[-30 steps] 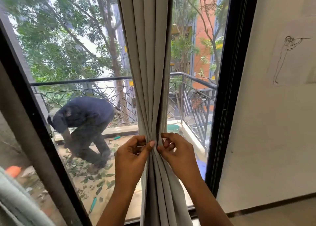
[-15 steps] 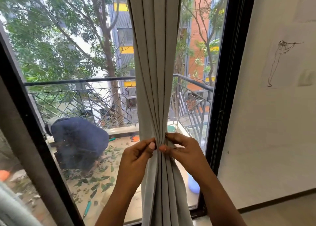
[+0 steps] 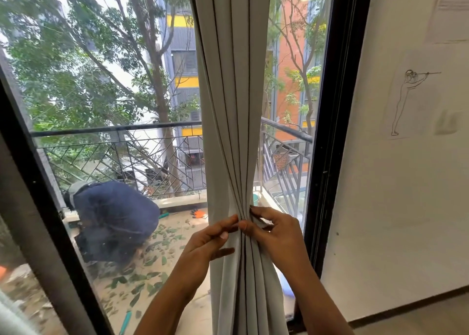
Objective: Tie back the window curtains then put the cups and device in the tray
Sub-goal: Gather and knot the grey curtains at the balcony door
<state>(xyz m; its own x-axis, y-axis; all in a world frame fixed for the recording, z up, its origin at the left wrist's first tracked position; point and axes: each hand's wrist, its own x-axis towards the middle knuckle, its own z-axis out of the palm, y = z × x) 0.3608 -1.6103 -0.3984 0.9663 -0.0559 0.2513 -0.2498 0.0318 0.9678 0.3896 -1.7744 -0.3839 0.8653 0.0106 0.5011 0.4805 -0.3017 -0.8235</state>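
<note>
A pale grey curtain [image 3: 231, 93] hangs gathered into narrow pleats in front of the window glass. My left hand [image 3: 205, 243] and my right hand [image 3: 276, 233] meet at its narrowest point, at about waist height of the drape. Both pinch the bunched fabric there, fingertips nearly touching each other. Whether a tie band lies between the fingers cannot be told. No cups, device or tray are in view.
The black window frame [image 3: 330, 131] stands just right of the curtain, then a white wall [image 3: 396, 207] with a line drawing [image 3: 406, 101]. Outside on the balcony a person in dark blue [image 3: 111, 218] bends over by the black railing [image 3: 121, 129].
The view has tilted upward a little, so my hands sit lower in frame. My fingers have drawn closer together on the curtain's pinch point. The person outside has crouched lower.
</note>
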